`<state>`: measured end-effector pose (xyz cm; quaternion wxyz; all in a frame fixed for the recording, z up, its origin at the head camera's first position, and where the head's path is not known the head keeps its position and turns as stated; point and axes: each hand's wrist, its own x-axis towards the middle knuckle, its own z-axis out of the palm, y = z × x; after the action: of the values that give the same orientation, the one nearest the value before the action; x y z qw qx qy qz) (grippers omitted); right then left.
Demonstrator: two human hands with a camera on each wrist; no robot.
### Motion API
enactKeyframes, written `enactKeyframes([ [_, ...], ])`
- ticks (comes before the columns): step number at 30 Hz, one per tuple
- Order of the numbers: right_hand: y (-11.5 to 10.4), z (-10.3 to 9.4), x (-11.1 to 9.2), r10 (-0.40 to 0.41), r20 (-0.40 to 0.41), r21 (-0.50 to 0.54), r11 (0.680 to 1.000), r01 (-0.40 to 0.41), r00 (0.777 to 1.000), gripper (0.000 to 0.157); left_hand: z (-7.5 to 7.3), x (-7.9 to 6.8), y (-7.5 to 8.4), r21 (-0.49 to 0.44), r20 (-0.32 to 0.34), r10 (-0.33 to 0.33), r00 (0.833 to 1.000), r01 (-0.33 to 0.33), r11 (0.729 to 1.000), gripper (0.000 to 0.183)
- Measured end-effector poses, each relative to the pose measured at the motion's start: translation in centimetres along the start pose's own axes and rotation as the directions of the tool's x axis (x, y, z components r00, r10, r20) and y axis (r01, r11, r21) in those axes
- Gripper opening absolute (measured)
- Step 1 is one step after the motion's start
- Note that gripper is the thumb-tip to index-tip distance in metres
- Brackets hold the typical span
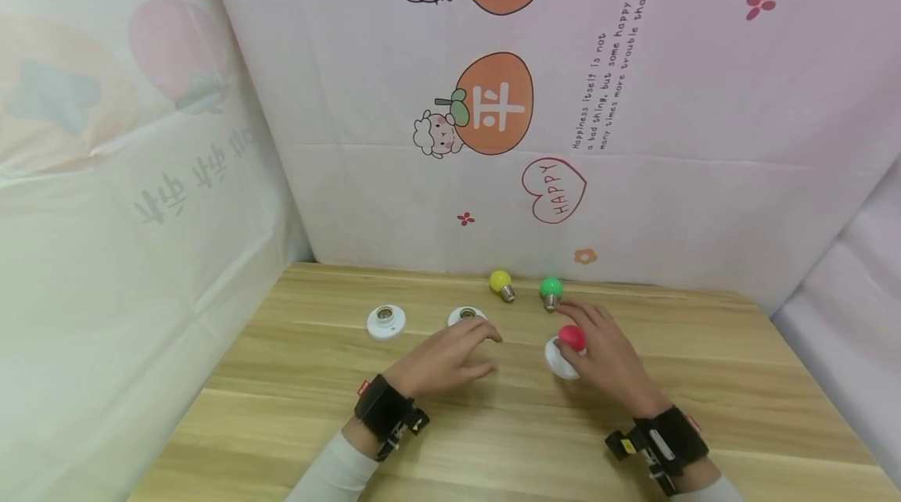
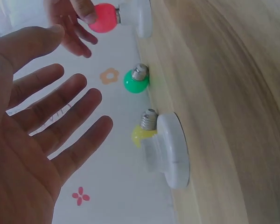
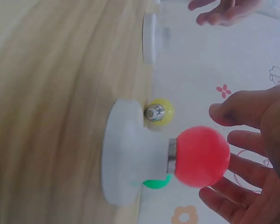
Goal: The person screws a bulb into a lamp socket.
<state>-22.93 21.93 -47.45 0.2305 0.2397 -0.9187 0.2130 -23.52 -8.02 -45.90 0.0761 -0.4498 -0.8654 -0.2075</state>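
Note:
A red light bulb (image 3: 203, 156) stands in a round white lamp socket (image 3: 119, 154), a strip of its metal base showing above the socket's neck. Around the red bulb, my right hand (image 1: 605, 353) has its fingers loosely bent. In the right wrist view a gap shows between the thumb and the bulb, with the other fingers partly behind it. My left hand (image 1: 443, 357) hovers over the table with spread, relaxed fingers and holds nothing. Just beyond it sits a second white socket (image 1: 457, 315), partly covered by that hand in the head view.
A third white socket (image 1: 378, 328) is farther left, its opening facing up. Along the back edge lie a yellow bulb (image 1: 500, 280) and a green bulb (image 1: 551, 288), bases toward me. A printed cloth (image 1: 366, 197) hangs behind the wooden table (image 1: 493, 439).

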Motion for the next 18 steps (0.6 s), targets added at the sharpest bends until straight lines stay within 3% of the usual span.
enactKeyframes([
  [8, -0.2, 0.0, 1.8, -0.02, 0.04, -0.018, 1.0, 0.021, 0.999, 0.052, 0.7, 0.3, -1.5, -0.008, -0.031, -0.043, 0.999, 0.043, 0.999, 0.039],
  [18, 1.3, 0.7, 3.9, -0.021, 0.074, -0.041, 0.999, 0.024, 0.997, 0.049, 2.3, 1.1, -3.6, -0.04, -0.072, -0.111, 0.991, 0.109, 0.993, 0.038],
])
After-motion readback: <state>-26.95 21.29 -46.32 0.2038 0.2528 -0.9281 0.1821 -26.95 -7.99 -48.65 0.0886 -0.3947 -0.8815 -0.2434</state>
